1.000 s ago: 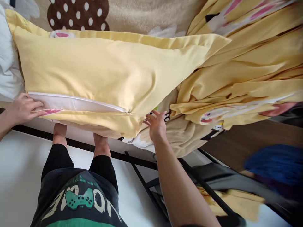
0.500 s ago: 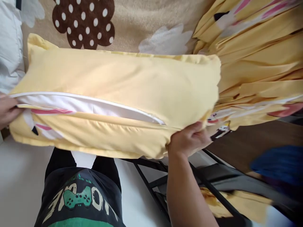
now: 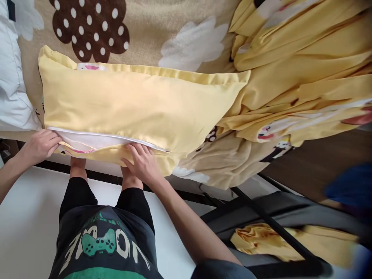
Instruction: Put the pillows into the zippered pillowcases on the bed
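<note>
A pillow in a pale yellow pillowcase point(image 3: 139, 104) lies along the near edge of the bed. Its open side faces me, and the white pillow point(image 3: 99, 138) shows through the slit. My left hand point(image 3: 39, 145) pinches the left end of that opening, fingers closed on the fabric. My right hand point(image 3: 142, 162) lies on the lower flap of the opening near its middle, fingers spread and pressing the cloth.
A crumpled yellow printed cover point(image 3: 302, 77) is heaped at the right. Under everything lies a beige blanket point(image 3: 151, 31) with brown and white flowers. A white pillow point(image 3: 11, 89) sits at the left. The black bed frame point(image 3: 261, 217) and white floor are below.
The pillow was lifted and pulled toward me, then set back down on the bed. My right hand left the pillow's right corner and moved left onto the opening's lower flap.
</note>
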Demonstrator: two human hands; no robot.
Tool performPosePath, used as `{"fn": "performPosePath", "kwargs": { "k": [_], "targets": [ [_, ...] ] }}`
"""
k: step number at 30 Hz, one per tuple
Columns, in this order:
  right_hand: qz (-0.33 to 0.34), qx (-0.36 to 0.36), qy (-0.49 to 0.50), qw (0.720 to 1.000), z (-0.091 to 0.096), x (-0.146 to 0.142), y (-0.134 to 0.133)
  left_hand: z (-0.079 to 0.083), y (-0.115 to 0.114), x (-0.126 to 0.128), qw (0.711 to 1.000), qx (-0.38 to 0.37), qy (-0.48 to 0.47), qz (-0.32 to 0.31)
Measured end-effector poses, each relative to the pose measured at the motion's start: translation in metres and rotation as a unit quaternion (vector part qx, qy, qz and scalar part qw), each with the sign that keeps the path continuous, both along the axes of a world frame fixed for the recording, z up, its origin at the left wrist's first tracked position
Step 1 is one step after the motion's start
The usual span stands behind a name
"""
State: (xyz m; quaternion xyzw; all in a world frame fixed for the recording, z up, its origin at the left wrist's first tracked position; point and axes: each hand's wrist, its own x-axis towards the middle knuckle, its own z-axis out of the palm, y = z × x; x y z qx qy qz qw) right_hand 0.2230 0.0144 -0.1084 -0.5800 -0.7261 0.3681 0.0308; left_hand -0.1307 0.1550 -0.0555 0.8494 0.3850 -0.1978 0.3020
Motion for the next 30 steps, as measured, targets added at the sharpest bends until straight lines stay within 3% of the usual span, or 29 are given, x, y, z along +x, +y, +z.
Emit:
{"fn": "performPosePath", "kwargs": {
  "k": [3, 5, 8, 11, 14, 17, 21, 23, 25, 27, 30],
  "targets": [
    [0.0, -0.014, -0.066, 0.998, -0.011, 0.02, -0.001, 0.008, 0.006, 0.008, 0.997, -0.007, -0.017, -0.077],
    [-0.011, -0.007, -0.105, 0.994, -0.015, 0.04, -0.006, 0.003, 0.003, 0.011, 0.994, -0.025, -0.048, -0.09],
    [-0.015, -0.022, -0.126, 0.992, -0.024, 0.063, -0.014, -0.024, -0.008, 0.012, 0.995, -0.041, -0.057, -0.076],
    [0.029, -0.071, -0.102, 0.992, -0.04, 0.073, -0.016, -0.056, -0.017, 0.013, 0.999, 0.021, -0.002, -0.032],
    [0.056, -0.064, -0.083, 0.993, -0.052, 0.078, -0.011, -0.071, -0.019, 0.014, 0.995, 0.083, 0.037, 0.033],
    [0.058, -0.006, -0.017, 0.998, -0.044, 0.085, -0.006, -0.064, -0.019, 0.009, 0.99, 0.106, 0.016, 0.091],
    [0.037, 0.084, 0.073, 0.993, -0.005, 0.1, -0.015, -0.043, -0.024, -0.005, 0.971, 0.175, -0.046, 0.154],
    [0.01, 0.109, 0.089, 0.99, 0.013, 0.107, -0.024, -0.04, -0.027, -0.01, 0.965, 0.189, -0.055, 0.172],
    [-0.057, 0.107, 0.071, 0.99, 0.018, 0.112, -0.029, -0.046, -0.028, -0.01, 0.966, 0.182, -0.044, 0.177],
    [-0.143, 0.071, 0.017, 0.987, 0.005, 0.112, -0.027, -0.061, -0.024, -0.002, 0.967, 0.179, -0.027, 0.179],
    [-0.217, -0.005, -0.053, 0.975, -0.034, 0.108, -0.008, -0.084, -0.012, 0.017, 0.964, 0.19, -0.013, 0.184]
  ]
}}
